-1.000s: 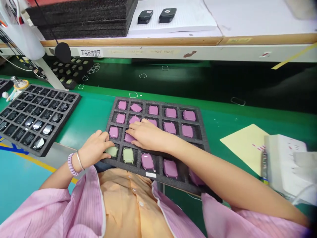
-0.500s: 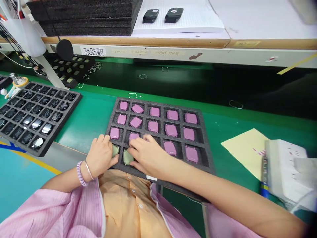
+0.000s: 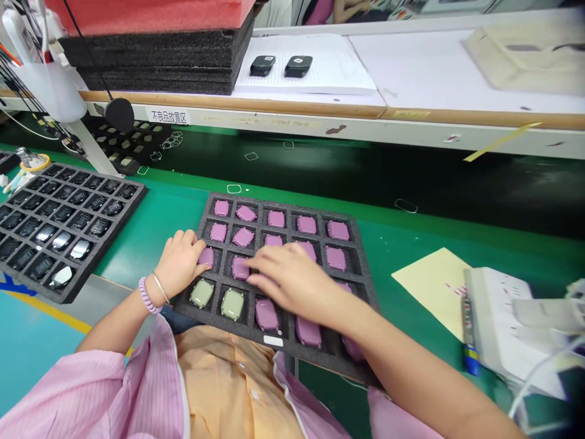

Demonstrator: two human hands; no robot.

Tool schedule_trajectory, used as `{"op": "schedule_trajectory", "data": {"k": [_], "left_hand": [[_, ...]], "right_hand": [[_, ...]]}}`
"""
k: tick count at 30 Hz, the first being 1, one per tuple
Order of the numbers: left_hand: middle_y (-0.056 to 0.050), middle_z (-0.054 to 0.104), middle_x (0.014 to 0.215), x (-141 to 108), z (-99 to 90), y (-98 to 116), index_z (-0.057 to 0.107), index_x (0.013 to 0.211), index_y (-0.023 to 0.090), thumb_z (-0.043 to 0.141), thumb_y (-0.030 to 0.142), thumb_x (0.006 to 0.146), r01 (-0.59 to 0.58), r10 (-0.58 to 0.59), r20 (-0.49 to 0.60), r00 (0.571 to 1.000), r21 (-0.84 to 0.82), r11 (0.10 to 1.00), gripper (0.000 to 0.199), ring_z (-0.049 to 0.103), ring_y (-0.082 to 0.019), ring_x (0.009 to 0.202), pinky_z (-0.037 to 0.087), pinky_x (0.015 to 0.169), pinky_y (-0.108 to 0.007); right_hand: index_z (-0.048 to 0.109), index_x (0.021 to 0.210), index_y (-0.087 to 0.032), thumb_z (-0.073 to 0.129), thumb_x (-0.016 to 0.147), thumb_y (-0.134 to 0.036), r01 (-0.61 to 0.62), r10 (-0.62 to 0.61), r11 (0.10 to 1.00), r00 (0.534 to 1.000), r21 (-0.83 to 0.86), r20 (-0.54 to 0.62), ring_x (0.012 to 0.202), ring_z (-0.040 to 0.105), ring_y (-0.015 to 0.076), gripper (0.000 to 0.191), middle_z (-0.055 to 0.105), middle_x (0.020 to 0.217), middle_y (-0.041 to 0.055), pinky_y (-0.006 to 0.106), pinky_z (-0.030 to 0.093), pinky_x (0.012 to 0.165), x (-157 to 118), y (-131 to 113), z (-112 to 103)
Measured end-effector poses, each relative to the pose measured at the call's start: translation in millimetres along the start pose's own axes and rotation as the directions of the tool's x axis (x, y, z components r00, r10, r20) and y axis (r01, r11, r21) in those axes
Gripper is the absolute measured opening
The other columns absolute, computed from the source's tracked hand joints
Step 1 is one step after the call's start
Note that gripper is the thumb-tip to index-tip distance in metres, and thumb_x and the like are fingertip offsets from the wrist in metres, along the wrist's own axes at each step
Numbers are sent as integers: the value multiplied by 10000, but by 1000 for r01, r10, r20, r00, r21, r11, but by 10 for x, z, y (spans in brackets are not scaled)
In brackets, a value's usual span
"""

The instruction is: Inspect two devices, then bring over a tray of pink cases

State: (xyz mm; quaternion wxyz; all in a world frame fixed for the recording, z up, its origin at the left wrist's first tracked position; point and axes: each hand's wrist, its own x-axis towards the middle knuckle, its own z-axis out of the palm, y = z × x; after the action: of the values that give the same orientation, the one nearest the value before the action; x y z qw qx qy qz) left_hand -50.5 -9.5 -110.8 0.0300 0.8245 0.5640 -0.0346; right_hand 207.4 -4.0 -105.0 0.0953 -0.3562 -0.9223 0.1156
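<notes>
A dark grey foam tray (image 3: 365, 286) lies in front of me, its pockets holding purple and green watch cases. My left hand (image 3: 180, 262) is closed at the tray's left edge, thumb and fingers on a purple watch case (image 3: 207, 258) in the third row. One column over, the fingertips of my right hand (image 3: 286, 277) grip the right side of another purple watch case (image 3: 239, 267). Two green watch cases, one on the left (image 3: 202, 294) and one beside it (image 3: 233, 303), sit in the nearest row. My right hand and forearm cover some pockets.
A second foam tray (image 3: 103, 241) with black watch parts stands at left. A white power strip (image 3: 498, 323), marker (image 3: 470, 356) and yellow paper (image 3: 432, 289) lie at right. Over the bench's far side runs a shelf (image 3: 320, 110) with two black pieces and stacked foam.
Both hands have moved from the green watch cases in the nearest row to purple ones in the row behind. The green cases now lie uncovered. The camera view has tilted up.
</notes>
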Motion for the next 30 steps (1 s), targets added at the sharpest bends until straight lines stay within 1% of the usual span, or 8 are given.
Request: {"op": "schedule_trajectory", "data": {"k": [3, 6, 9, 13, 16, 20, 25, 30], "left_hand": [[-131, 581, 1159, -47, -8, -35, 663, 1171, 166, 656, 348, 929, 2, -2, -1, 1000, -28, 1000, 303, 520, -295, 1066, 473, 889, -422], [-133, 600, 1152, -9, -80, -19, 688, 1175, 164, 642, 376, 937, -15, 18, 52, 999, -43, 999, 322, 525, -302, 1061, 464, 897, -441], [-117, 626, 1120, 112, -174, 48, 714, 1141, 190, 614, 404, 952, -44, 45, 70, 997, -18, 999, 303, 536, -309, 1062, 443, 900, -457], [-107, 637, 1153, 312, -235, 129, 667, 1229, 205, 606, 415, 955, -53, 55, 69, 996, -30, 998, 351, 549, -304, 1077, 432, 909, -448], [-109, 640, 1170, 495, -249, 126, 658, 1244, 205, 549, 381, 983, -24, 25, 29, 999, -31, 999, 333, 552, -312, 1096, 440, 908, -448], [-134, 626, 1206, 898, -276, 85, 654, 1259, 195, 520, 279, 977, 11, -12, -78, 997, -10, 1000, 323, 537, -326, 1127, 441, 919, -449], [-90, 645, 1249, 1485, -251, 147, 690, 1210, 232, 562, 152, 901, -227, 227, 12, 974, 15, 974, 343, 503, -288, 1163, 422, 914, -386], [-53, 700, 1192, 1717, -239, 187, 715, 1120, 243, 633, 190, 848, -338, 332, 99, 938, 48, 940, 289, 518, -273, 1154, 392, 957, -384]], "right_hand": [[698, 1147, -158, 503, 1023, -198, -214, 201, 974, 966, -70, -162, 1016, 617, 291, 234, 691, 1067, 125, 379, 350, 804, 19, 404, -114], [700, 1153, -177, 502, 977, -101, -170, 160, 980, 983, -103, -93, 1105, 593, 297, 275, 686, 1187, 123, 387, 354, 854, 197, 576, -112], [675, 1204, -185, 493, 955, -31, 27, -17, 997, 991, -77, 129, 1202, 554, 269, 345, 660, 1283, 114, 377, 347, 912, 490, 469, -40], [667, 1150, -112, 511, 973, -49, 84, -34, 980, 964, -182, 264, 1118, 594, 283, 244, 704, 1133, 143, 377, 365, 911, 777, 312, -34], [635, 1212, -102, 624, 982, -215, 18, 28, 979, 975, -205, 219, 1100, 620, 299, 257, 700, 1126, 156, 362, 409, 908, 811, 293, -72], [604, 1238, -94, 555, 1032, -326, -251, 279, 942, 955, -223, 101, 995, 683, 321, 315, 710, 1068, 171, 347, 493, 797, 788, 207, 50], [612, 1195, -59, 331, 1086, -214, -371, 391, 891, 920, -260, 27, 941, 705, 317, 339, 651, 1139, 235, 357, 524, 744, 796, 56, 264], [679, 1107, -153, 382, 1099, -299, -354, 369, 905, 929, -237, 21, 961, 692, 261, 331, 657, 1155, 135, 311, 516, 774, 547, 175, -14]]}}
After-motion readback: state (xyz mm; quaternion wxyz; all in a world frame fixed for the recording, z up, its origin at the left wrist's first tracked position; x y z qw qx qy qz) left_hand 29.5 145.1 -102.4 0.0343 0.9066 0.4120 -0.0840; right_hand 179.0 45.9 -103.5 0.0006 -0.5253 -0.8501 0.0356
